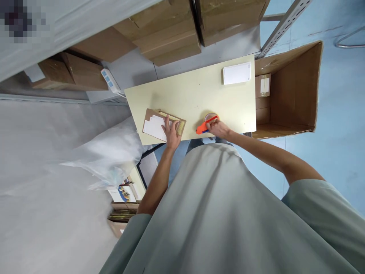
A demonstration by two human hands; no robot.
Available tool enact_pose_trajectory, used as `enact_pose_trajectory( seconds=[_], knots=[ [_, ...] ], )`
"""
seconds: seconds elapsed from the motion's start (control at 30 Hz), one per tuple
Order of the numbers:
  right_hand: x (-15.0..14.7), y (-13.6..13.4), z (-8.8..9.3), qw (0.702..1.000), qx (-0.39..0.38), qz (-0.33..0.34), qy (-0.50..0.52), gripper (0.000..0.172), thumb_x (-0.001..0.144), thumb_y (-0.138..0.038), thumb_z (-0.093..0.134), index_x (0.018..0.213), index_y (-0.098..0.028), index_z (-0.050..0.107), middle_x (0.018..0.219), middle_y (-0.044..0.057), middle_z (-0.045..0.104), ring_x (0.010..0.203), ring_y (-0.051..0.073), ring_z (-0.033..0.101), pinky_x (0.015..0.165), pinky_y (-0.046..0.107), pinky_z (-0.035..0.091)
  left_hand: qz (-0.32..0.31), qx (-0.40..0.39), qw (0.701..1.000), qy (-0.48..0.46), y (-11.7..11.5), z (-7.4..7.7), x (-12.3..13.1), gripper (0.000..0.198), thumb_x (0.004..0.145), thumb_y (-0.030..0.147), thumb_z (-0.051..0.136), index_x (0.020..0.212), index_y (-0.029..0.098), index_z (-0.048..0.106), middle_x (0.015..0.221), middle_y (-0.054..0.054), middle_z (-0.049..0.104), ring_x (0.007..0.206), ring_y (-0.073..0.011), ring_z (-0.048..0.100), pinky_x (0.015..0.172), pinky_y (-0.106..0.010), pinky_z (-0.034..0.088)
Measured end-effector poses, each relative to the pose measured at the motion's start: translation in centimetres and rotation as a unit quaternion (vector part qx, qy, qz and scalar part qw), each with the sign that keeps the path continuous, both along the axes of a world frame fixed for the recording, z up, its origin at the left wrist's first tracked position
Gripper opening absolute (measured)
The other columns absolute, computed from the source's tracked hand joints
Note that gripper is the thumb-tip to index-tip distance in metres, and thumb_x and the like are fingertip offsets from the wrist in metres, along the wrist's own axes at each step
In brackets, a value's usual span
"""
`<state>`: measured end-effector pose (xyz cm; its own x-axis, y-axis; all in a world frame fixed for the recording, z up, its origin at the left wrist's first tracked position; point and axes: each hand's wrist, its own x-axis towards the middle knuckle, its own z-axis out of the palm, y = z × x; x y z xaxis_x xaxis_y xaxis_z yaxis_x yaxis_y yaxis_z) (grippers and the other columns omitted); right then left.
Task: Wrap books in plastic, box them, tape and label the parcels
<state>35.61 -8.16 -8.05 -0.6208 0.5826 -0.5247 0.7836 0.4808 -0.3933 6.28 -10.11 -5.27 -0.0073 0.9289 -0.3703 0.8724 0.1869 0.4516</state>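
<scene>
A small brown cardboard box [152,116] with white papers [155,127] on top lies on the pale yellow table [194,91] near its front left. My left hand [172,131] rests flat on the box, fingers stretched out. My right hand [217,127] is closed on the handle of an orange tape dispenser [205,125], which sits on the table near the front edge with its tape roll beside my fingers.
A white flat pad [236,73] lies at the table's far right. A large open cardboard carton [291,91] stands to the right with small boxes inside. Brown boxes [168,34] are stacked behind. A white plastic bag [111,152] lies at left.
</scene>
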Motion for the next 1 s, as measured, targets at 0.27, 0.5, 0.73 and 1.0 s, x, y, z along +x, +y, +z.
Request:
enact_pose_trajectory(
  seconds=[0.27, 0.5, 0.73, 1.0],
  knots=[
    [-1.6, 5.0, 1.9, 0.997, 0.057, -0.007, -0.048, 0.052, 0.12, -0.024, 0.03, 0.154, 0.009, 0.051, 0.123, 0.035, 0.08, 0.116, 0.039, 0.079, 0.107, 0.05, 0.049, -0.057, -0.002, 0.997, -0.05, -0.7, -0.2, -0.1, 0.062, 0.079, 0.013, 0.072, 0.139, 0.028, 0.069, 0.197, -0.006, 0.017, 0.184, -0.0363, 0.001, 0.148, -0.069, 0.001],
    [-8.8, 5.5, 3.0, 1.0, 0.001, -0.021, -0.021, 0.049, 0.114, -0.01, 0.034, 0.149, 0.006, 0.065, 0.134, 0.034, 0.078, 0.12, 0.039, 0.079, 0.099, 0.047, 0.054, -0.086, 0.01, 0.992, -0.091, -1.0, -0.7, -1.3, 0.054, 0.079, 0.001, 0.064, 0.126, 0.024, 0.072, 0.194, -0.007, 0.028, 0.184, -0.0311, 0.008, 0.149, -0.064, 0.002],
    [-12.5, 5.1, 5.1, 0.99, -0.03, -0.134, -0.044, 0.042, 0.117, -0.027, 0.049, 0.136, 0.0, 0.076, 0.132, 0.035, 0.079, 0.118, 0.039, 0.081, 0.09, 0.044, 0.059, -0.108, 0.011, 0.988, -0.106, -0.8, -0.3, -1.2, 0.054, 0.076, 0.002, 0.063, 0.125, 0.023, 0.073, 0.193, -0.013, 0.029, 0.184, -0.0345, 0.011, 0.148, -0.069, 0.007],
    [-12.2, 6.5, 9.6, 0.958, -0.01, -0.272, -0.093, 0.052, 0.12, -0.042, 0.049, 0.144, 0.001, 0.067, 0.126, 0.036, 0.08, 0.118, 0.044, 0.082, 0.097, 0.048, 0.06, -0.086, 0.048, 0.977, -0.187, 1.7, 2.8, -3.1, 0.032, 0.093, 0.014, 0.059, 0.115, 0.025, 0.079, 0.156, -0.014, 0.073, 0.162, -0.0325, 0.058, 0.138, -0.059, 0.046]
  ],
)
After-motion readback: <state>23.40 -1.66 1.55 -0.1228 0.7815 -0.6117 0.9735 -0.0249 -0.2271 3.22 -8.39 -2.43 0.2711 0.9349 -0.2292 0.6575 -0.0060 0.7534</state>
